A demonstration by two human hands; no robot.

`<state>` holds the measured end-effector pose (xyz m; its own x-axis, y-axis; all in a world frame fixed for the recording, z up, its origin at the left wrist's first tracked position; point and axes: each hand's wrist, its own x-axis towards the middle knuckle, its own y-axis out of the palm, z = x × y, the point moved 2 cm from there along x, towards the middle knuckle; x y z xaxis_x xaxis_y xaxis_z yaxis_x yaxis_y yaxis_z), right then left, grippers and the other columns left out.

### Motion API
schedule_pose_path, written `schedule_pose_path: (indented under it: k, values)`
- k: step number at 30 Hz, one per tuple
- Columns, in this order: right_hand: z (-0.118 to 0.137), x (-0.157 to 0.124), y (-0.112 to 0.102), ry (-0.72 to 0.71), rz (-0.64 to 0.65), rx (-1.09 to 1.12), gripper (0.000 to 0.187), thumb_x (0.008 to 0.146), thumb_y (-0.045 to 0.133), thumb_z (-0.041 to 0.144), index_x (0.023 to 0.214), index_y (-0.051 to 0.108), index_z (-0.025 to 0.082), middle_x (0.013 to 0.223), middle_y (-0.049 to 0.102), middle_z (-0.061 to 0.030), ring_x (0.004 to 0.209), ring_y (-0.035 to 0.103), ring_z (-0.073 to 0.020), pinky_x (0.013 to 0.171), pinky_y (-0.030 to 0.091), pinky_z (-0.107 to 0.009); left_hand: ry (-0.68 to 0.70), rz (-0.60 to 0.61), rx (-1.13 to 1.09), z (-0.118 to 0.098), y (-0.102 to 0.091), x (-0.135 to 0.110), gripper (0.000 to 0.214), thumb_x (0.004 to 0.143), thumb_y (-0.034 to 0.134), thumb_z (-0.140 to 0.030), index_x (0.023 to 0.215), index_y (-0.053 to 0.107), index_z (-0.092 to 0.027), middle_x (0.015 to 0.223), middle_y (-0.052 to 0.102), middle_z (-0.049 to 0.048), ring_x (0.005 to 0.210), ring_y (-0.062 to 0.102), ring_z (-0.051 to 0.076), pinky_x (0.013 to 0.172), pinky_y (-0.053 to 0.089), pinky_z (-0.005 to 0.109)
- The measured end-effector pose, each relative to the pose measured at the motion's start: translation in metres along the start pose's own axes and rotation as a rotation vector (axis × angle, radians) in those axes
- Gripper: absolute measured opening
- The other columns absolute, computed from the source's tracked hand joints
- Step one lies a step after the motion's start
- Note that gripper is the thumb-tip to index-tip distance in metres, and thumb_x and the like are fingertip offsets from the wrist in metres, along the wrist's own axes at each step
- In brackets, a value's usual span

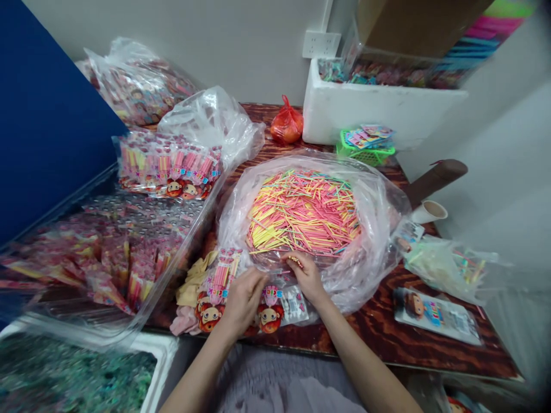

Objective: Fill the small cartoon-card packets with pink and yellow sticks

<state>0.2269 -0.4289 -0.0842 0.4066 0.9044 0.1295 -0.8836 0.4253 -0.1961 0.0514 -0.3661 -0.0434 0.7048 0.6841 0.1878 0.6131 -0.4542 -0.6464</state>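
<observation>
On the table's near edge, we list: big bag of coloured sticks (303, 212), its mouth slack toward us, so sticks may spill; cartoon-headed packets (270, 310); left hand (242, 299) pressed flat on a packet; right hand (306, 274) pinching a few sticks (295, 261), loosely, apt to drop.

**Things around the worktop**

An orange knotted bag (287, 125) stood at the back of the wooden worktop (387, 332), just beside a white foam box (379, 109) full of small packets. In front of the box sat a green basket (365, 150) with cards. A brown tube (434, 178) and a paper cup (429, 211) lay near the right edge. A flat packet with a cartoon face (437, 315) lay at the right front. Far left, a clear bag of packets (138, 83) leaned on the wall, next to a blue panel (47, 120).
</observation>
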Motion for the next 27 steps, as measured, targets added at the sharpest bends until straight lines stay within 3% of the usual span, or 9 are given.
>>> schedule_pose_path:
  k: [3, 6, 8, 12, 15, 18, 22, 24, 27]
  values:
    - [-0.001, 0.0, 0.001, 0.001, 0.003, 0.003, 0.021, 0.093, 0.052, 0.036, 0.092, 0.069, 0.024, 0.09, 0.069, -0.0046, 0.083, 0.063, -0.0198, 0.078, 0.048, -0.031, 0.058, 0.088, 0.076, -0.001, 0.003, 0.001, 0.03, 0.098, 0.039, -0.029, 0.104, 0.068, -0.02, 0.089, 0.066, 0.0062, 0.084, 0.062, 0.017, 0.076, 0.048, 0.028]
    - [-0.004, -0.001, 0.001, -0.002, 0.003, -0.014, 0.021, 0.093, 0.052, 0.037, 0.093, 0.069, 0.024, 0.091, 0.069, -0.0049, 0.085, 0.063, -0.0203, 0.079, 0.048, -0.031, -0.024, -0.027, -0.025, -0.007, -0.004, -0.001, 0.033, 0.097, 0.043, -0.03, 0.12, 0.064, -0.021, 0.113, 0.067, 0.0101, 0.105, 0.061, 0.021, 0.092, 0.047, 0.037]
    - [-0.005, -0.001, 0.002, 0.0, 0.004, -0.025, 0.022, 0.093, 0.051, 0.038, 0.093, 0.068, 0.024, 0.089, 0.069, -0.0047, 0.084, 0.063, -0.0205, 0.078, 0.048, -0.031, -0.15, -0.139, -0.211, -0.009, -0.011, -0.004, 0.031, 0.094, 0.047, -0.033, 0.115, 0.066, -0.021, 0.117, 0.066, 0.0094, 0.111, 0.058, 0.023, 0.097, 0.045, 0.04]
    - [-0.004, -0.002, 0.003, 0.016, 0.016, 0.002, 0.021, 0.093, 0.05, 0.038, 0.092, 0.067, 0.024, 0.087, 0.067, -0.0044, 0.082, 0.063, -0.02, 0.075, 0.049, -0.031, -0.448, -0.378, -0.728, -0.006, -0.021, -0.005, 0.022, 0.082, 0.064, -0.04, 0.082, 0.065, -0.018, 0.081, 0.065, 0.0015, 0.079, 0.061, 0.016, 0.077, 0.05, 0.029]
    - [-0.002, -0.001, 0.004, 0.021, 0.018, -0.002, 0.022, 0.093, 0.05, 0.039, 0.092, 0.066, 0.025, 0.087, 0.067, -0.0045, 0.081, 0.063, -0.0199, 0.074, 0.049, -0.031, -0.496, -0.44, -0.928, -0.004, -0.022, -0.003, 0.029, 0.079, 0.066, -0.044, 0.071, 0.056, -0.017, 0.067, 0.054, -0.0031, 0.062, 0.051, 0.011, 0.063, 0.044, 0.022]
    - [0.0, -0.001, 0.005, 0.023, 0.018, -0.021, 0.023, 0.093, 0.05, 0.04, 0.091, 0.067, 0.025, 0.087, 0.068, -0.0046, 0.081, 0.063, -0.0205, 0.075, 0.049, -0.031, -0.491, -0.362, -0.87, -0.007, -0.022, -0.003, 0.032, 0.085, 0.058, -0.046, 0.071, 0.052, -0.018, 0.064, 0.048, -0.004, 0.058, 0.045, 0.01, 0.057, 0.039, 0.021]
    - [-0.001, -0.001, 0.005, 0.02, 0.013, -0.037, 0.023, 0.093, 0.05, 0.04, 0.091, 0.066, 0.024, 0.087, 0.068, -0.0046, 0.082, 0.063, -0.0206, 0.076, 0.049, -0.031, -0.394, -0.199, -0.59, -0.012, -0.024, -0.005, 0.026, 0.088, 0.055, -0.039, 0.072, 0.054, -0.018, 0.065, 0.046, -0.0037, 0.061, 0.043, 0.011, 0.058, 0.036, 0.021]
    - [-0.002, -0.001, 0.005, 0.018, 0.015, -0.038, 0.022, 0.093, 0.05, 0.039, 0.092, 0.066, 0.024, 0.087, 0.067, -0.0046, 0.082, 0.063, -0.0203, 0.076, 0.049, -0.031, -0.371, -0.19, -0.55, -0.009, -0.023, -0.007, 0.02, 0.086, 0.057, -0.036, 0.076, 0.056, -0.018, 0.068, 0.048, -0.0034, 0.063, 0.045, 0.011, 0.059, 0.037, 0.021]
    - [-0.002, -0.002, 0.005, 0.021, 0.018, -0.025, 0.022, 0.094, 0.049, 0.038, 0.092, 0.065, 0.024, 0.087, 0.067, -0.0048, 0.082, 0.063, -0.02, 0.075, 0.049, -0.031, -0.47, -0.265, -0.601, 0.006, -0.02, -0.014, 0.019, 0.08, 0.063, -0.035, 0.078, 0.055, -0.018, 0.067, 0.049, -0.0047, 0.061, 0.045, 0.011, 0.058, 0.037, 0.02]
